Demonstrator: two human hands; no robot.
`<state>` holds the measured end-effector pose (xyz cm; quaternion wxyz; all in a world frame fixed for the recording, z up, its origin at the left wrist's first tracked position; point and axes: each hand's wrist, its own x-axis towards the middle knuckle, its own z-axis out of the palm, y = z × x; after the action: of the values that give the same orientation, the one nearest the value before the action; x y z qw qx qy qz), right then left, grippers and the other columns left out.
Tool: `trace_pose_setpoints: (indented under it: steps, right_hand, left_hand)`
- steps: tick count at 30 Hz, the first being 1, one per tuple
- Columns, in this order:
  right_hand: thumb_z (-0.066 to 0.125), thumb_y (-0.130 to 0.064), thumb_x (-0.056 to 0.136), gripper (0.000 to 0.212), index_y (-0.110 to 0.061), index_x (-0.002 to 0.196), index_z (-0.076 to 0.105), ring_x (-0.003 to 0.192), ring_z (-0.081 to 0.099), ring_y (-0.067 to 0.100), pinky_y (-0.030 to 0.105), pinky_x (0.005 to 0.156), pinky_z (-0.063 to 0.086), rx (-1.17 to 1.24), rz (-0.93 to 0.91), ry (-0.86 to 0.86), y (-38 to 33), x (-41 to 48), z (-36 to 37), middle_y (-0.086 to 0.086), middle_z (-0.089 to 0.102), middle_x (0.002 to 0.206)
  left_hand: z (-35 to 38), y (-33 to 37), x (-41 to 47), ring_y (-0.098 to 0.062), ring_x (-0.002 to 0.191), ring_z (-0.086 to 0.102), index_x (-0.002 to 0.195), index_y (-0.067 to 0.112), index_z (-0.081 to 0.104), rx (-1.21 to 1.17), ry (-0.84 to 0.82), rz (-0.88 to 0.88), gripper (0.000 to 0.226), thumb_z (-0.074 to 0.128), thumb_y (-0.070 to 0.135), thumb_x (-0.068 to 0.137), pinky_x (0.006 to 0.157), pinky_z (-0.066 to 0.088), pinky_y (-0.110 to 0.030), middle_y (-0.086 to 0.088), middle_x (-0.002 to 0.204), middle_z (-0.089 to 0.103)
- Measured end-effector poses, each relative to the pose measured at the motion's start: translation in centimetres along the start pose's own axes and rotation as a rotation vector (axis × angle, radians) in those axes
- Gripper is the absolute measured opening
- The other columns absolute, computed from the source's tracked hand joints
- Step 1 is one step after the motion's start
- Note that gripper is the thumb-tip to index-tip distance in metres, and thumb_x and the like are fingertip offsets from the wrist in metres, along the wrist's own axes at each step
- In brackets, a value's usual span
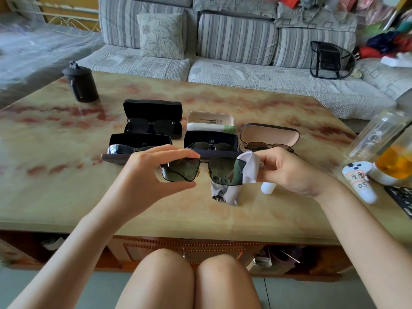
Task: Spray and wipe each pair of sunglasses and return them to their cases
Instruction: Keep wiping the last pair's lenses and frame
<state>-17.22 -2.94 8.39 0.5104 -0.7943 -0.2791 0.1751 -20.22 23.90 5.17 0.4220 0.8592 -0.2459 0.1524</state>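
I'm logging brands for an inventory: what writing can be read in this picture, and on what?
"D5": handwritten label on the white toy; the marks above it are unclear.
"D": temple of the sunglasses in the back case.
Logo inside two front case lids: too blurred.
Print inside the beige case lid: too small.

Dark-green sunglasses (201, 171), white cloth (249, 162), marbled table (66, 197)

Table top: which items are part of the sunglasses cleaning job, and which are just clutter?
Job:
held sunglasses
white cloth in right hand
left hand
white spray bottle
five open cases, e.g. tan-lined case

Clutter:
black cylindrical container
glass bottle of orange liquid
white game controller
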Motion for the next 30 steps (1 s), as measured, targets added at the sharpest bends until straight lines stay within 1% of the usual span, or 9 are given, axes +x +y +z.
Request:
trace_pose_setpoints:
  steps: [6,11,14,16,18,21,23,27,30]
  right_hand:
    - [0.061,-0.02,0.088,0.014,-0.009,0.081,0.067,0.07,0.06,-0.005,0.005,0.07,0.041,0.032,-0.012,0.125,-0.2,0.2,0.4,-0.016,0.066,0.07]
    - [0.049,-0.034,0.086,0.02,-0.024,0.084,0.067,0.08,0.057,-0.012,0.005,0.08,0.039,0.017,-0.034,0.236,0.1,0.8,1.1,-0.026,0.065,0.074]
    - [0.046,-0.036,0.091,0.023,-0.028,0.079,0.065,0.077,0.055,-0.012,0.006,0.078,0.039,-0.005,-0.058,0.275,-0.3,1.1,1.4,-0.026,0.064,0.071]
    - [0.043,-0.035,0.088,0.022,-0.026,0.08,0.062,0.074,0.054,-0.013,0.004,0.076,0.037,0.001,-0.068,0.277,-0.5,1.3,1.4,-0.029,0.062,0.069]
    - [0.043,-0.031,0.091,0.021,-0.027,0.081,0.061,0.074,0.053,-0.014,0.003,0.076,0.037,-0.018,-0.072,0.274,-0.6,1.5,1.4,-0.03,0.06,0.069]
    - [0.045,-0.028,0.093,0.021,-0.026,0.084,0.063,0.08,0.055,-0.013,0.004,0.08,0.039,-0.009,-0.057,0.262,-0.5,1.9,1.4,-0.03,0.063,0.072]
    - [0.045,-0.03,0.094,0.022,-0.028,0.082,0.064,0.082,0.055,-0.009,0.006,0.082,0.04,-0.011,-0.058,0.255,-0.5,2.2,1.4,-0.027,0.063,0.073]
    - [0.045,-0.026,0.096,0.024,-0.026,0.079,0.063,0.069,0.051,-0.009,0.006,0.07,0.039,-0.011,-0.079,0.272,-0.8,2.5,1.3,-0.024,0.058,0.066]
    - [0.048,-0.029,0.095,0.022,-0.027,0.081,0.064,0.071,0.053,-0.009,0.009,0.074,0.04,-0.027,-0.105,0.331,-1.3,2.9,1.3,-0.024,0.061,0.068]
  left_hand:
    - [0.3,0.2,-0.2,-0.008,0.101,0.063,0.114,0.037,0.064,-0.029,-0.012,-0.033,0.048,0.07,0.049,0.068,0.084,0.053,-0.025,0.015,0.106,0.068]
    - [0.6,0.8,-0.1,-0.004,0.098,0.064,0.108,0.04,0.063,-0.061,-0.06,-0.124,0.045,0.083,0.036,0.068,0.082,0.053,-0.023,0.021,0.1,0.067]
    - [0.8,1.2,0.1,-0.009,0.091,0.066,0.107,0.035,0.064,-0.118,-0.128,-0.188,0.043,0.085,0.034,0.069,0.078,0.054,-0.026,0.016,0.097,0.068]
    - [0.8,1.7,0.3,-0.017,0.084,0.066,0.102,0.031,0.068,-0.218,-0.215,-0.224,0.036,0.08,0.045,0.071,0.078,0.054,-0.037,0.003,0.093,0.069]
    - [0.7,2.4,0.4,-0.031,0.092,0.065,0.095,0.023,0.072,-0.36,-0.235,-0.259,0.036,0.068,0.054,0.079,0.085,0.051,-0.049,-0.007,0.093,0.071]
    - [0.6,2.9,0.6,-0.03,0.096,0.066,0.086,0.014,0.074,-0.482,-0.187,-0.37,0.04,0.051,0.046,0.094,0.093,0.049,-0.056,-0.005,0.094,0.074]
    - [0.7,2.9,0.9,-0.027,0.095,0.068,0.085,0.011,0.074,-0.487,-0.203,-0.415,0.04,0.047,0.04,0.092,0.095,0.049,-0.055,-0.006,0.094,0.074]
    - [0.6,2.8,1.4,-0.029,0.095,0.068,0.084,0.007,0.073,-0.525,-0.203,-0.469,0.033,0.049,0.027,0.096,0.095,0.051,-0.05,-0.008,0.092,0.074]
    - [0.6,3.1,1.7,-0.03,0.094,0.067,0.086,0.008,0.074,-0.552,-0.178,-0.484,0.032,0.054,0.033,0.089,0.084,0.055,-0.039,-0.011,0.095,0.073]
